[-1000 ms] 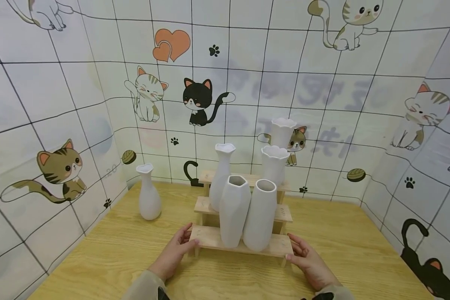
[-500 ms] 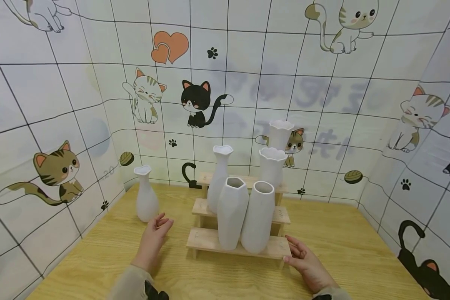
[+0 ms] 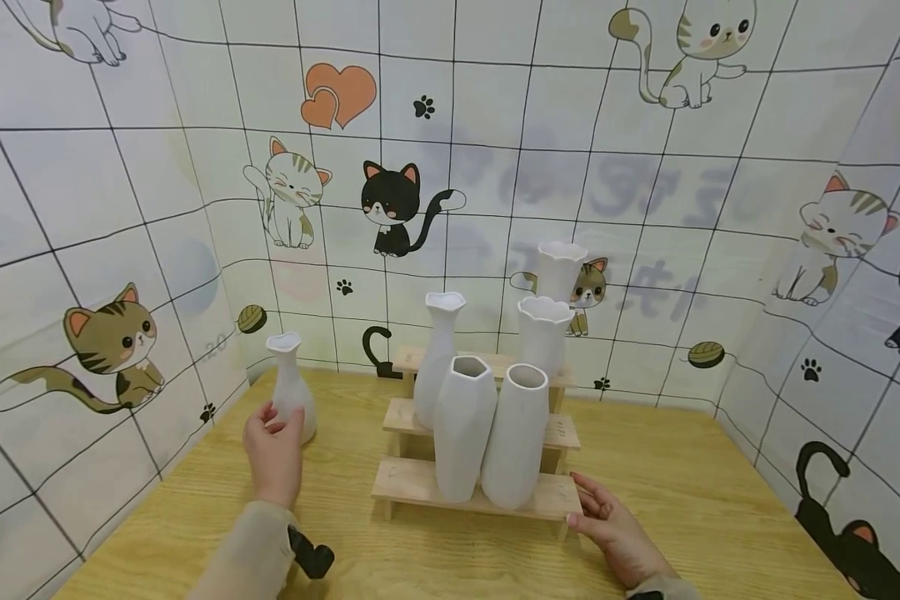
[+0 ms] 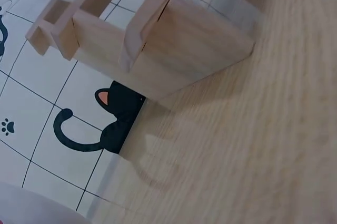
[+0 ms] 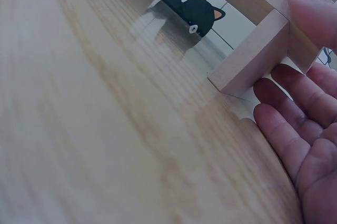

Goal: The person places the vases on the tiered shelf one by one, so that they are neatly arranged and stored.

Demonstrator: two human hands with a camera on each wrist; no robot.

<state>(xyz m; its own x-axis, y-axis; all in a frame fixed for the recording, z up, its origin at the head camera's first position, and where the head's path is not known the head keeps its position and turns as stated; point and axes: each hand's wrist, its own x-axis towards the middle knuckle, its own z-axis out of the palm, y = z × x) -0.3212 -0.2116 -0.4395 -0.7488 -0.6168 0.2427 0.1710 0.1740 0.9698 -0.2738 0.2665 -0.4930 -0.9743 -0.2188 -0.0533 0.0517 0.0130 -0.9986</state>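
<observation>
My left hand (image 3: 273, 458) is at the lone white vase (image 3: 291, 383) on the table's left side, thumb and fingers on either side of its rounded body. The left wrist view catches only a pale edge of this vase (image 4: 31, 208). Thumb above and fingers below, my right hand (image 3: 621, 537) pinches the right end of the lowest step of a three-tier wooden stand (image 3: 401, 479). On that step stand a faceted white vase (image 3: 465, 437) and a smooth one (image 3: 517, 442). Behind them are a narrow-necked vase (image 3: 437, 358) and two frilled vases, one nearer (image 3: 546, 333), one farther (image 3: 562, 265).
The stand sits on a wood-grain table (image 3: 435, 558). White walls printed with cats and a black grid (image 3: 487, 183) close in the back and both sides. The lone vase stands near the left wall.
My left hand has let go of the stand's left end and moved left to the lone vase. My right hand has stayed at the stand's right end.
</observation>
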